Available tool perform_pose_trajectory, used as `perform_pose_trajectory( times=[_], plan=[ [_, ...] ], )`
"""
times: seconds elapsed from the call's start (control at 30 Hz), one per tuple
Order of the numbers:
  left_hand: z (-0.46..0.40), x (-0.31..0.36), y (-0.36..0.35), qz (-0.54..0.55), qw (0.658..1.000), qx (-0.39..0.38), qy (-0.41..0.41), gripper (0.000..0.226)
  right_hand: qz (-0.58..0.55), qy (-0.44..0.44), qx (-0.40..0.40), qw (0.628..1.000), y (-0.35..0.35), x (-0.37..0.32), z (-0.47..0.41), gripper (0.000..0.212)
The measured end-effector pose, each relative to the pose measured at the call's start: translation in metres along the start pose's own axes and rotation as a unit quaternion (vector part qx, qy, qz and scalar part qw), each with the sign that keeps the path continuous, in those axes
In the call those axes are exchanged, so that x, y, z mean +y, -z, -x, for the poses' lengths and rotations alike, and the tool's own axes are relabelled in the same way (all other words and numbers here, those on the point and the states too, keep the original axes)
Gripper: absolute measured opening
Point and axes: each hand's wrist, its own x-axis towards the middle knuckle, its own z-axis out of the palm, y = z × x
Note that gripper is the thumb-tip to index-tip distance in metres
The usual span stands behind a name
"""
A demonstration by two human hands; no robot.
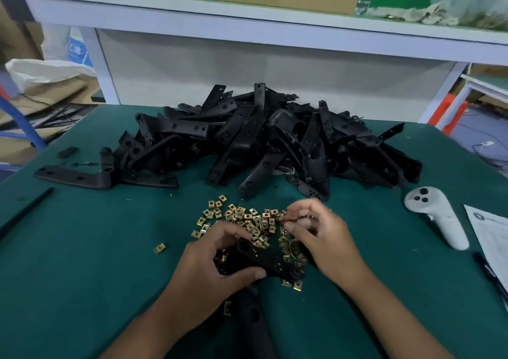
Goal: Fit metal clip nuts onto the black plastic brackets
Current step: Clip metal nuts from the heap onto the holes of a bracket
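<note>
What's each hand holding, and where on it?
Left hand grips a black bracket round its upper end. Right hand pinches at the clip nuts; whether one is held cannot be told.

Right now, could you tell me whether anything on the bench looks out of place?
One clip nut lies alone, left of the nut pile. A white handheld controller lies right of the bracket heap, unrelated to the assembly parts.
</note>
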Motion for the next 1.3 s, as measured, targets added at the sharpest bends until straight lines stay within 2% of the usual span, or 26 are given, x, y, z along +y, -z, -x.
perform_pose_trajectory(
  times=[0.1,0.27,0.4,0.63,0.77,0.9,0.97,1.03,1.17,1.3],
  plan=[
    [0.000,-0.001,0.000,-0.005,1.000,0.001,-0.003,0.055,-0.085,-0.032,-0.003,0.996,0.001,-0.002,-0.002,0.019],
    [0.000,0.000,-0.001,-0.002,1.000,0.004,0.000,0.052,-0.156,-0.051,0.002,0.987,0.000,-0.006,-0.002,0.015],
    [0.000,-0.001,-0.002,0.017,1.000,-0.004,0.002,0.045,-0.274,-0.095,-0.040,0.956,-0.001,-0.010,-0.001,0.015],
    [0.000,-0.005,-0.003,0.021,1.000,-0.010,0.005,0.047,-0.351,-0.144,-0.045,0.924,-0.002,-0.011,-0.001,0.009],
    [0.000,-0.006,-0.003,0.027,1.000,-0.014,0.004,0.042,-0.344,-0.156,-0.040,0.925,0.000,-0.009,-0.002,0.018],
    [0.001,-0.003,-0.005,0.087,0.996,-0.008,-0.003,0.037,-0.307,-0.137,-0.068,0.939,-0.001,-0.014,0.001,0.013],
    [0.001,-0.004,-0.006,0.108,0.994,0.003,0.002,0.042,-0.245,-0.098,-0.094,0.960,-0.005,-0.019,0.004,0.009],
    [0.000,-0.003,-0.007,0.084,0.996,0.003,0.001,0.037,-0.203,-0.051,-0.104,0.972,-0.010,-0.023,0.008,0.010],
    [-0.001,-0.003,-0.009,0.004,1.000,-0.002,-0.004,0.022,-0.211,-0.004,-0.113,0.971,-0.019,-0.028,0.014,0.015],
    [-0.001,-0.002,-0.009,0.016,1.000,0.008,-0.011,0.022,-0.225,0.000,-0.134,0.965,-0.019,-0.029,0.016,0.015]
  ],
)
